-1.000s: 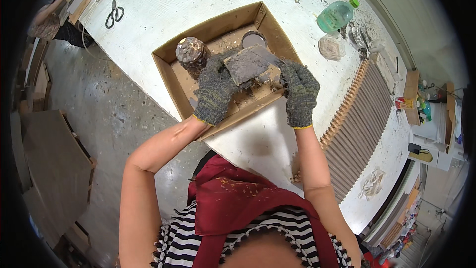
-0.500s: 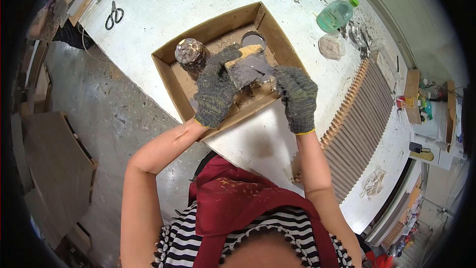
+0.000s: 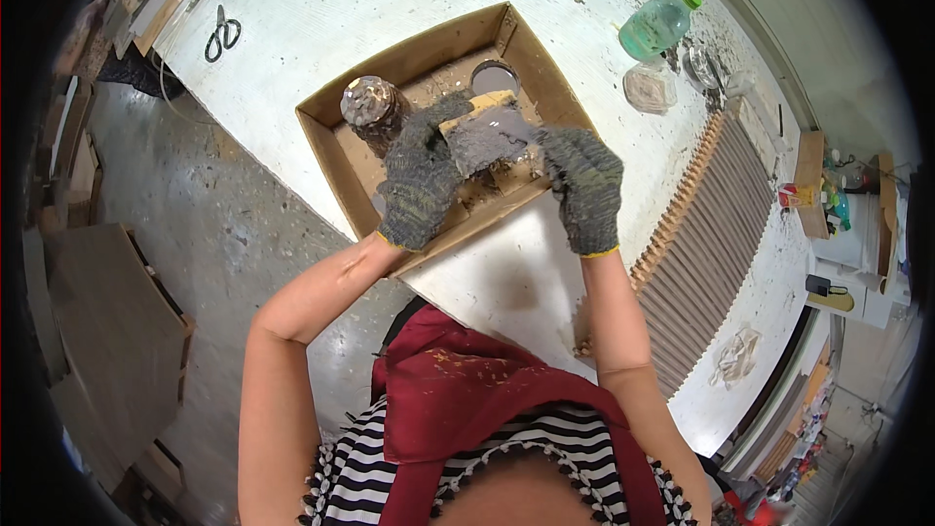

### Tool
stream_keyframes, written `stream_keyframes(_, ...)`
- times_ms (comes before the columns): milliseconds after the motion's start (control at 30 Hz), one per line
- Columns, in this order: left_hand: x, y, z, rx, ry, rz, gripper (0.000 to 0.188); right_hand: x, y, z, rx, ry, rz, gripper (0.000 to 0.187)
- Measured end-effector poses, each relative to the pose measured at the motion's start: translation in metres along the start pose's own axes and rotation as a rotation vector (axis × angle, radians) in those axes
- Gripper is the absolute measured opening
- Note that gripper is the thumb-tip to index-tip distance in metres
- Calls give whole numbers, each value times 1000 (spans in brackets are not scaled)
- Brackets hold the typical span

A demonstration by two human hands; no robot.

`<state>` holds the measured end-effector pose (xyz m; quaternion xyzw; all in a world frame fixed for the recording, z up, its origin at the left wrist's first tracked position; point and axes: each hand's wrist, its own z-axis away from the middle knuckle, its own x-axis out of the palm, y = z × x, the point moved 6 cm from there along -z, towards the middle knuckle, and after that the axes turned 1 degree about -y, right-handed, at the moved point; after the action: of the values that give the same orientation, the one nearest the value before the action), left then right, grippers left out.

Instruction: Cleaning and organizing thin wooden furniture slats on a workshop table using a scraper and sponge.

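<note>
My left hand (image 3: 426, 175), in a dark knitted work glove, is closed round a flat block (image 3: 489, 134) with a yellowish upper edge and a face coated in rough grey paste. At the block's right side is my right hand (image 3: 584, 178), gloved alike, its fingers pinched together. What it grips is hidden. Both hands are over a shallow cardboard box (image 3: 438, 261). Inside the box, a round tin of grey paste (image 3: 495, 78) stands behind the block. A crusted brown jar (image 3: 375, 113) is left of my left hand. Crumbs and scraps litter the box bottom.
The box sits on a white table (image 3: 302, 29). To the right lie a ribbed brown panel (image 3: 696, 244), a green-capped bottle (image 3: 658, 25), a clear tub (image 3: 650, 88) and crumpled plastic (image 3: 736, 357). Black-handled scissors (image 3: 222, 35) lie far left, near the table's edge.
A smooth dark grey strip reaching from my right fingers across the block's face no longer shows; the face now looks more evenly grey. Both hands have stayed nearly in place.
</note>
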<state>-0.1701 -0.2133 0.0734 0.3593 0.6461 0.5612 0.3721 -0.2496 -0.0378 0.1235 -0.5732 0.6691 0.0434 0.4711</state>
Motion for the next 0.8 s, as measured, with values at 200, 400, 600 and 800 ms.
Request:
stream_keyframes(200, 2, 2, -1, -15, -63, 154, 44, -15, 33, 6, 266, 70, -192, 28)
stream_keyframes(400, 1, -4, -2, -52, -69, 151, 47, -21, 0, 8, 395, 161, -228, 29)
stream_keyframes(600, -1, 9, -6, -162, -84, 189, 51, -9, -33, 15, -22, -196, 328, 30)
stream_keyframes(800, -4, -3, -4, -88, -47, 141, 44, -25, -33, 13, 173, 29, -38, 26)
